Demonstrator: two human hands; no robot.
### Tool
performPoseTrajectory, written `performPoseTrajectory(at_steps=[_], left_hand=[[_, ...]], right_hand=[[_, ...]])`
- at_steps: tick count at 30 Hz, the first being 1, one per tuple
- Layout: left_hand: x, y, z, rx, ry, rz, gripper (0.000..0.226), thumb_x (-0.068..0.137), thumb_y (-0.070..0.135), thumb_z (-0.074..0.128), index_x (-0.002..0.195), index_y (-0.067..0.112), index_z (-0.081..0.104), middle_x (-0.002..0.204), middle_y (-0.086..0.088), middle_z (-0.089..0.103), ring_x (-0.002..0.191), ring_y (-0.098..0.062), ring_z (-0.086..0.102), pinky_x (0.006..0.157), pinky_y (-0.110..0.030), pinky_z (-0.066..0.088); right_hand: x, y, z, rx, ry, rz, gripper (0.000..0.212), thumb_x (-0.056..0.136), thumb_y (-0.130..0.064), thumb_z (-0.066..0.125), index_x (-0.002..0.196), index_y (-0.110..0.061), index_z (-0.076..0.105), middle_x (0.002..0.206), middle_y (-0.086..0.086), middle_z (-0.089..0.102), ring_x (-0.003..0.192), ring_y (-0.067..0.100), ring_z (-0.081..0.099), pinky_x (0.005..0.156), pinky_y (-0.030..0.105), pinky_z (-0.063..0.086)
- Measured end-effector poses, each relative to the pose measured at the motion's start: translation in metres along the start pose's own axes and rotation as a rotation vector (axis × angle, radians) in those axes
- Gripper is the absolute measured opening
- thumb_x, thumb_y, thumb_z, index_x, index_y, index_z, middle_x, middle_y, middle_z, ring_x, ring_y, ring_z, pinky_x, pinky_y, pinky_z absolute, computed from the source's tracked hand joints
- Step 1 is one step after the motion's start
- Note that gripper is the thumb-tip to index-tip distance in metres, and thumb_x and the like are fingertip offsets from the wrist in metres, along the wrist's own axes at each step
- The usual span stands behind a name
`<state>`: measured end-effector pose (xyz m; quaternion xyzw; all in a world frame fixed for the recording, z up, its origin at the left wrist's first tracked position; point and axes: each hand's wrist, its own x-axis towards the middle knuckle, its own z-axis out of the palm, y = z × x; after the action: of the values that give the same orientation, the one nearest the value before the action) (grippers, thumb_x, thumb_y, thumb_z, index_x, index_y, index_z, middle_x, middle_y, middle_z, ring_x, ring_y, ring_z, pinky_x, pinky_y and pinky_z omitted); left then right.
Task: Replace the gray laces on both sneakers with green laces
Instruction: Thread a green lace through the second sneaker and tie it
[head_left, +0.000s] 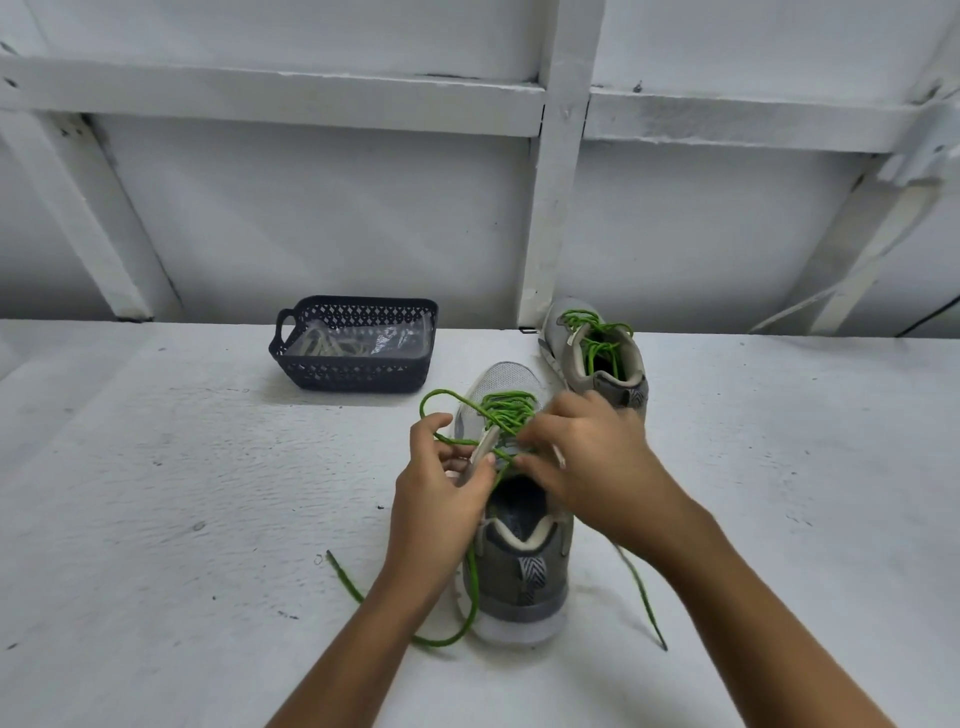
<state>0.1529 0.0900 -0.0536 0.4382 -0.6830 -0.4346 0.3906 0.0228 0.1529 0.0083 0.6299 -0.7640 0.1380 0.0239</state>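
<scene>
While pinching the tongue (483, 448) of the near sneaker (519, 571) with the left hand (436, 499), gripping its green lace (506, 410) with the right hand (592, 462), mid-table, just short of the second sneaker (597, 358), laced green.

- The near sneaker (524, 561) stands on the white desk (182, 493), heel toward the camera, threaded with a green lace (498, 410) whose loose ends trail over the desk on both sides.
- The left grip (441, 488) pinches that sneaker's pale eyelet edge.
- The right grip (587, 457) pinches the lace near the top eyelets.
- The far sneaker (597, 348), green-laced, stands right of a dark basket (353, 374) holding pale laces (322, 345).
</scene>
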Motion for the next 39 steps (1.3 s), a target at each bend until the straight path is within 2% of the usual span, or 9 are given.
performPoseTrajectory(at_steps=[7,9,12,15,23,27,31,35,39], left_hand=[[0.000,-0.001,0.001,-0.008,0.012,0.005,0.046,0.084,0.023,0.068,0.113,0.038,0.036,0.091,0.009,0.060,0.078,0.007,0.059,0.062,-0.005,0.043],[0.000,-0.001,0.001,0.005,0.008,0.010,0.045,0.084,0.025,0.068,0.112,0.039,0.035,0.091,0.009,0.061,0.080,0.004,0.059,0.062,-0.006,0.043],[0.000,-0.001,0.000,0.009,0.003,0.014,0.039,0.084,0.023,0.067,0.107,0.031,0.036,0.091,0.009,0.061,0.082,0.000,0.059,0.065,-0.015,0.047],[0.000,0.000,-0.001,-0.004,0.002,0.001,0.037,0.084,0.019,0.066,0.104,0.028,0.037,0.089,0.009,0.061,0.083,-0.002,0.059,0.066,-0.015,0.046],[0.004,-0.004,0.000,0.075,-0.019,0.090,0.016,0.086,0.026,0.065,0.099,0.032,0.057,0.088,0.008,0.063,0.081,-0.007,0.061,0.071,-0.028,0.052],[0.009,-0.003,-0.003,0.060,-0.025,0.120,0.008,0.090,0.027,0.059,0.094,0.026,0.066,0.091,0.010,0.066,0.083,0.003,0.059,0.067,-0.006,0.042],[0.016,0.000,-0.008,0.049,-0.067,0.121,0.009,0.089,0.023,0.061,0.085,0.019,0.067,0.084,0.009,0.066,0.081,0.004,0.058,0.064,-0.006,0.039],[0.028,-0.001,-0.010,0.051,-0.090,0.137,0.014,0.090,0.020,0.060,0.078,0.024,0.065,0.074,0.010,0.066,0.072,0.003,0.058,0.064,-0.009,0.040],[0.036,-0.002,-0.010,0.089,-0.082,0.158,0.013,0.091,0.024,0.059,0.078,0.026,0.062,0.071,0.007,0.066,0.071,-0.009,0.062,0.069,-0.029,0.048]], right_hand=[[0.013,-0.001,0.030,0.087,0.153,-0.107,0.016,0.080,-0.030,0.059,0.080,-0.019,0.070,0.089,0.000,0.061,0.089,0.027,0.051,0.071,0.036,0.029],[0.008,0.003,0.021,0.344,0.094,-0.110,0.009,0.081,-0.022,0.062,0.075,-0.016,0.064,0.091,-0.004,0.064,0.088,0.017,0.053,0.075,0.033,0.038],[-0.004,0.010,-0.001,0.817,-0.042,-0.048,0.019,0.080,0.002,0.058,0.065,-0.008,0.053,0.088,-0.002,0.072,0.073,-0.002,0.061,0.065,0.012,0.042],[-0.012,0.022,-0.012,0.978,-0.142,-0.013,0.012,0.076,-0.008,0.048,0.065,-0.004,0.047,0.078,0.004,0.073,0.077,0.025,0.063,0.071,0.033,0.047],[-0.018,0.032,-0.020,0.889,-0.373,0.011,0.013,0.081,-0.019,0.054,0.071,-0.011,0.059,0.074,0.013,0.069,0.069,0.011,0.059,0.067,0.024,0.047],[-0.011,0.032,-0.011,0.824,-0.153,0.117,0.020,0.093,-0.019,0.056,0.079,-0.013,0.068,0.069,-0.004,0.068,0.064,-0.001,0.060,0.063,0.013,0.044],[0.001,0.033,0.010,0.533,-0.008,0.221,0.014,0.090,-0.021,0.060,0.100,-0.018,0.071,0.082,-0.012,0.066,0.074,-0.004,0.057,0.062,0.003,0.038],[0.002,0.029,0.018,0.610,0.034,0.249,0.008,0.088,-0.017,0.063,0.081,-0.021,0.065,0.072,-0.011,0.064,0.067,0.001,0.058,0.065,0.023,0.048],[0.004,0.027,0.021,0.587,0.096,0.271,0.012,0.094,-0.020,0.053,0.082,-0.022,0.054,0.075,-0.005,0.065,0.075,0.012,0.063,0.070,0.033,0.051]])
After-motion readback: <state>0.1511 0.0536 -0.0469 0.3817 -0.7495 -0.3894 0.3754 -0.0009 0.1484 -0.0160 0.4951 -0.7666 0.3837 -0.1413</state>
